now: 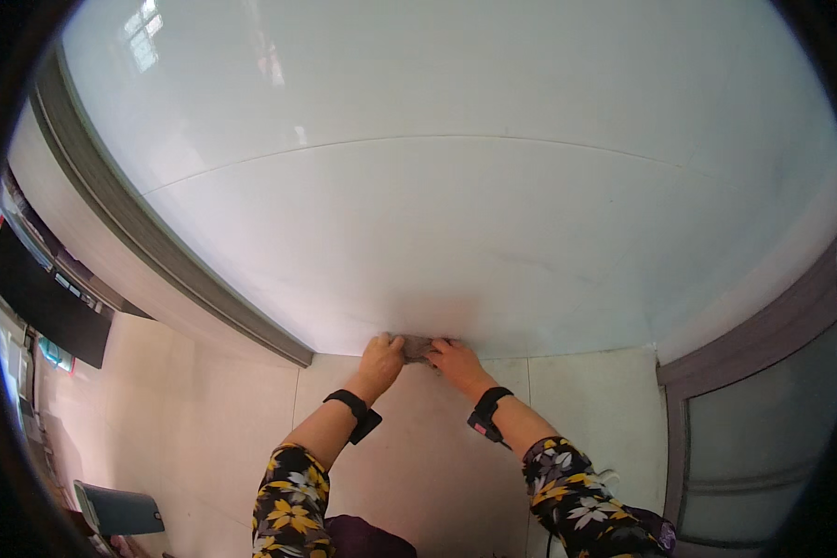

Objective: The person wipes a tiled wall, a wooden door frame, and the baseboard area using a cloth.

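A brownish-grey cloth (417, 348) is stretched between my two hands, low against the glossy white tiled wall (418, 230), where the wall meets the floor. My left hand (382, 361) grips its left end, fingertips at the wall. At the right end, my right hand (460, 363) holds the cloth with bent fingers. Both wrists wear black straps with small devices. A faint reflection of the hands and cloth shows on the wall just above them.
Pale floor tiles (418, 446) lie below my arms. A brown door frame (181, 272) borders the wall on the left. To the right stands a door with a glass panel (753, 446). A dark grey bin (120, 508) is at lower left, a black panel (49, 296) farther up.
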Demonstrator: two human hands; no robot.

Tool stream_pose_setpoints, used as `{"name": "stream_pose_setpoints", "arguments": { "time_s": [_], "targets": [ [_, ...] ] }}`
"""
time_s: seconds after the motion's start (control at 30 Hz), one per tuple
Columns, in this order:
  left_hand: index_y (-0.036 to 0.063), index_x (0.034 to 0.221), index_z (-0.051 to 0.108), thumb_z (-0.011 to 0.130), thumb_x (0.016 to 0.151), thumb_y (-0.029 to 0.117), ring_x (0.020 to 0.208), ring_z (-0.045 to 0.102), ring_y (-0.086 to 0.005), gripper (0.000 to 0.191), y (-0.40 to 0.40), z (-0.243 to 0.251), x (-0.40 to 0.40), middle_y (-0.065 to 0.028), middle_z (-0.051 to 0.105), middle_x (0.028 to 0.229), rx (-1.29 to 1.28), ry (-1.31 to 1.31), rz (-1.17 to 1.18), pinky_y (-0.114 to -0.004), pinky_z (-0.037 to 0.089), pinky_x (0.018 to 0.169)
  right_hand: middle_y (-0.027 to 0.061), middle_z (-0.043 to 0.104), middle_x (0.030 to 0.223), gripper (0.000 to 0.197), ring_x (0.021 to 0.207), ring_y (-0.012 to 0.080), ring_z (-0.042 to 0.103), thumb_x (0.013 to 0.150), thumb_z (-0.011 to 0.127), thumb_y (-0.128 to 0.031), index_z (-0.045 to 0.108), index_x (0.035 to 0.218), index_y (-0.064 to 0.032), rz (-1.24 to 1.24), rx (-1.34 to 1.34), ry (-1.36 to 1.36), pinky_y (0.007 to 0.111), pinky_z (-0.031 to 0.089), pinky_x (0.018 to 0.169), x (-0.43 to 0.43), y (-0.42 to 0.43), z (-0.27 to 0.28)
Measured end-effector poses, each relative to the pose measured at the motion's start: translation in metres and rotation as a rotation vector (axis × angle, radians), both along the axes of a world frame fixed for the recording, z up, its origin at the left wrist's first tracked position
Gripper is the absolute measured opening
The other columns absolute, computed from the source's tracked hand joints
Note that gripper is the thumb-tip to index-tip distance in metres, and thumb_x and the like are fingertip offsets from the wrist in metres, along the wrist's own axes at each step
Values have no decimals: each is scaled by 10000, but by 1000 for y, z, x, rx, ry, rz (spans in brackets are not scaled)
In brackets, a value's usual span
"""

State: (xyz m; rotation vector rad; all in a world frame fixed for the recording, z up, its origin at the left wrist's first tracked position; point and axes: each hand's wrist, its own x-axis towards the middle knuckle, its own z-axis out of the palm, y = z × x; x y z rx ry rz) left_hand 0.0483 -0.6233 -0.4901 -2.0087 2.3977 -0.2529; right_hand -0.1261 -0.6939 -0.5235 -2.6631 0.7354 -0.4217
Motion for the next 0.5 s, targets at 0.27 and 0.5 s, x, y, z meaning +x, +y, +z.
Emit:
{"name": "stream_pose_setpoints", "arguments": {
  "time_s": [0.27, 0.5],
  "targets": [
    [40, 960, 616, 546, 725, 31, 791, 562, -263, 245, -22, 165, -58, -93, 531, 995, -276, 460, -197, -339, 488, 638, 155, 537, 1031, 275, 797, 282, 567, 676, 549, 51, 600, 933, -33, -288, -73, -659, 340, 476, 665, -68, -23, 175],
    [78, 1019, 610, 585, 718, 71, 1081, 444, -220, 302, -64, 267, -126, -43, 484, 1159, -640, 218, -409, -400, 362, 899, 183, 523, 986, 246, 812, 327, 528, 629, 519, 101, 570, 851, 9, -497, -683, -962, 354, 453, 693, -111, -80, 298]
  ]
}}
